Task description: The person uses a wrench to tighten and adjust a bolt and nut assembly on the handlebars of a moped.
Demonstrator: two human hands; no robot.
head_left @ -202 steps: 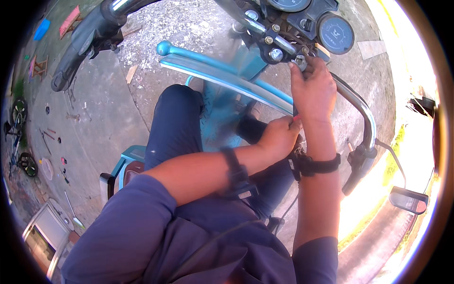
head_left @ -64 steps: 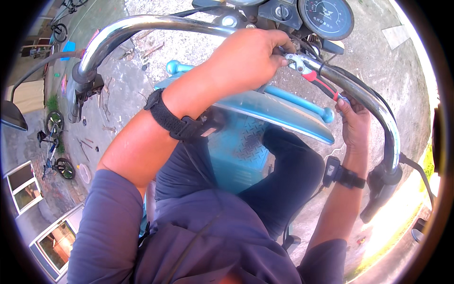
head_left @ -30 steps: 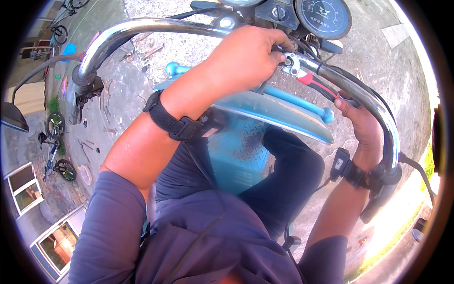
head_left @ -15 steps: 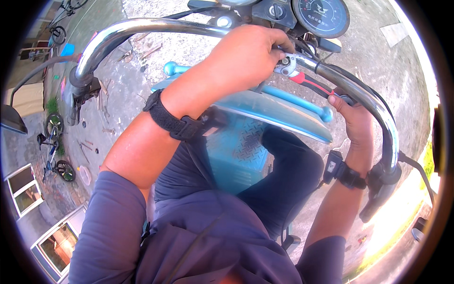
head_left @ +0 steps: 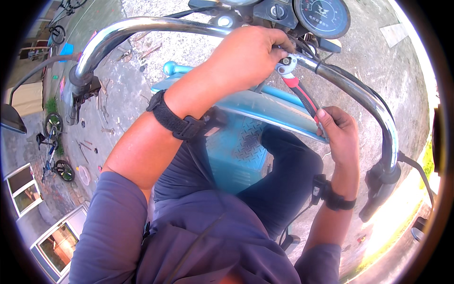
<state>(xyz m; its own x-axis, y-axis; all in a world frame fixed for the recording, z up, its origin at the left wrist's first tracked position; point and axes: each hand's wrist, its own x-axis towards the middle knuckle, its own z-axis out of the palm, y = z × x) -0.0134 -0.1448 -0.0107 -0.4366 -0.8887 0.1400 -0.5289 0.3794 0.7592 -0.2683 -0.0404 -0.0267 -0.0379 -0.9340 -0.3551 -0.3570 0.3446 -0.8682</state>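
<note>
With my right hand (head_left: 341, 135) I am pinching the wrench (head_left: 303, 96) by its handle end; its long axis is slanting from the handlebar (head_left: 198, 26) toward me and rightward. My left hand (head_left: 250, 54), fingers curled, is sitting nearer the wrench head; anything it's holding is hidden.

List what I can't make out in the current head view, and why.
All in the head view:
What the fingertips touch on the left hand: hidden by that hand.
Middle of the handlebar: behind the left hand.
Part of the wrench handle: covered by the right hand.
Upper gauge: cut off by the top edge.
Bicycle details: too small.
</note>
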